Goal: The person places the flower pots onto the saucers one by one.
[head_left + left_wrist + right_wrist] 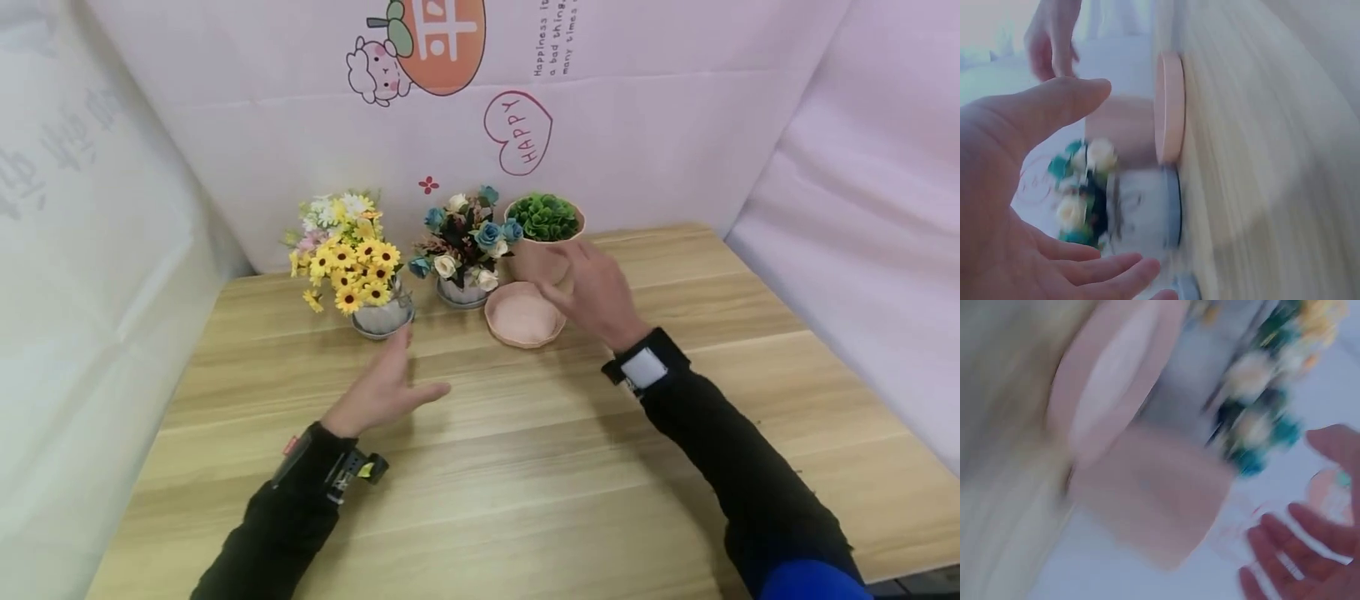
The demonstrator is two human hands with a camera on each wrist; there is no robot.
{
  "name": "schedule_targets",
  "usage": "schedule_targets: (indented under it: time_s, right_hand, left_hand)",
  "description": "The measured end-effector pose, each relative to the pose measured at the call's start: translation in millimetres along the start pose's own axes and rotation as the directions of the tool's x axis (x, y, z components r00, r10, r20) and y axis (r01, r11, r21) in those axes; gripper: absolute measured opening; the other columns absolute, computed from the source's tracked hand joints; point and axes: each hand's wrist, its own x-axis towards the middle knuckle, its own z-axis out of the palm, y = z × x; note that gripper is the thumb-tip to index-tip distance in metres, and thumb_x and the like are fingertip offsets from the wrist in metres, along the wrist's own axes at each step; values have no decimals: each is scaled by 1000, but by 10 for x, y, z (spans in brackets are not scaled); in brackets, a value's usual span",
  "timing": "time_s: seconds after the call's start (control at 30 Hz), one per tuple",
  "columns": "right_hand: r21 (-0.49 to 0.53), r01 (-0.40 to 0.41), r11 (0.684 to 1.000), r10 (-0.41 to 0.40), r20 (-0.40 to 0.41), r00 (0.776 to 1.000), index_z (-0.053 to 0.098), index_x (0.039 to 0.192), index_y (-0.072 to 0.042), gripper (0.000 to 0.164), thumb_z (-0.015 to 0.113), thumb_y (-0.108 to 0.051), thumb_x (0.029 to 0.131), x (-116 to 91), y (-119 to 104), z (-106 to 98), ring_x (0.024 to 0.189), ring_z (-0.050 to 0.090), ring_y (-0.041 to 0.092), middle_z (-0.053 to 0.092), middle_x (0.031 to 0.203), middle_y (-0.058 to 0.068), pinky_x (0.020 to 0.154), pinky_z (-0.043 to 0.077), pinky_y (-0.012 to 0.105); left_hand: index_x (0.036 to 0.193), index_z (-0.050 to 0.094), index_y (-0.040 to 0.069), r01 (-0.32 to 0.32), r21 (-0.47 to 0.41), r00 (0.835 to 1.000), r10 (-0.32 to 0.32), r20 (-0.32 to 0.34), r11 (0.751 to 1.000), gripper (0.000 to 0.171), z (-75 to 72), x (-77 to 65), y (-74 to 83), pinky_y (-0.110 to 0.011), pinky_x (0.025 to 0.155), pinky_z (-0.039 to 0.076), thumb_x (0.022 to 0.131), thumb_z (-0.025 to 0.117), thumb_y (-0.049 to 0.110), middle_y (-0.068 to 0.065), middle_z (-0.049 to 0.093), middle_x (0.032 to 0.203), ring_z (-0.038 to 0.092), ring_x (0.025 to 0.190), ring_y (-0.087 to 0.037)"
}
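Note:
My left hand hovers above the table in front of a grey pot of yellow and white flowers, its thumb spread and nothing in its grasp. Over on the other side, my right hand is raised beside a pink pot that contains a leafy green plant. In the right wrist view the fingers are spread and apart from the pink pot. A shallow pink dish lies in front of that pot. Between the two potted plants stands a pot of blue and cream roses.
The wooden table ends at a printed white cloth behind the pots. White sheets hang at the left and right. Both wrist views are blurred.

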Motion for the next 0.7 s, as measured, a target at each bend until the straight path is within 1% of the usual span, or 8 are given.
schedule_targets:
  time_s: [0.07,0.1,0.2,0.3,0.4,0.5,0.57,0.7]
  right_hand:
    - [-78,64,995,-66,-28,997,63,133,7,53,80,-25,94,124,180,29,116,64,44,67,127,27,102,54,56]
    - [-118,92,989,-95,-21,995,64,130,8,51,79,-25,94,179,264,51,114,63,44,67,125,27,101,54,56]
    - [-213,161,964,-153,53,987,65,127,8,48,77,-27,97,329,454,149,113,62,44,66,122,27,101,53,55]
    - [-304,229,925,-195,137,971,68,119,8,43,72,-30,101,428,565,272,110,63,43,68,115,25,100,54,55]
    - [-355,271,895,-222,171,960,71,109,6,40,68,-33,104,473,613,402,101,67,42,70,104,24,92,58,54]
    - [-364,242,899,-193,167,967,69,103,1,37,64,-35,107,483,617,498,90,69,40,70,94,21,80,58,52]
    - [-362,202,910,-155,154,976,66,99,-2,35,60,-36,109,499,605,532,84,68,39,69,88,18,75,56,51]
    - [-374,129,919,-84,135,987,62,100,-6,35,54,-38,111,581,558,537,84,66,37,67,87,15,77,50,50]
  left_hand:
    - [168,1,-3,5,-8,1000,-5,2,1000,119,125,124,73,-58,133,17,92,80,46,-28,6,176,14,164,-42]
    - [168,2,-2,11,-8,1000,-11,3,1000,120,189,195,103,-57,133,17,92,80,48,-27,7,176,14,164,-41]
    - [169,4,0,34,-19,999,-34,-4,999,121,378,423,183,-55,134,19,90,81,50,-25,8,177,13,165,-38]
    - [169,7,1,52,-49,999,-52,-15,997,118,547,629,236,-54,134,23,90,81,49,-24,11,177,16,164,-37]
    - [169,10,2,62,-75,998,-64,-24,995,117,676,781,266,-52,132,28,89,83,48,-22,14,176,19,164,-36]
    - [168,13,2,41,-66,998,-44,-50,997,119,760,918,267,-51,131,33,86,87,46,-24,21,174,26,162,-37]
    - [166,20,0,-2,-51,996,-2,-84,999,118,788,1025,245,-51,127,38,82,91,43,-26,32,168,36,156,-38]
    - [162,30,-2,-90,-36,989,85,-119,995,114,755,1197,238,-50,120,45,77,95,40,-26,46,154,48,143,-38]
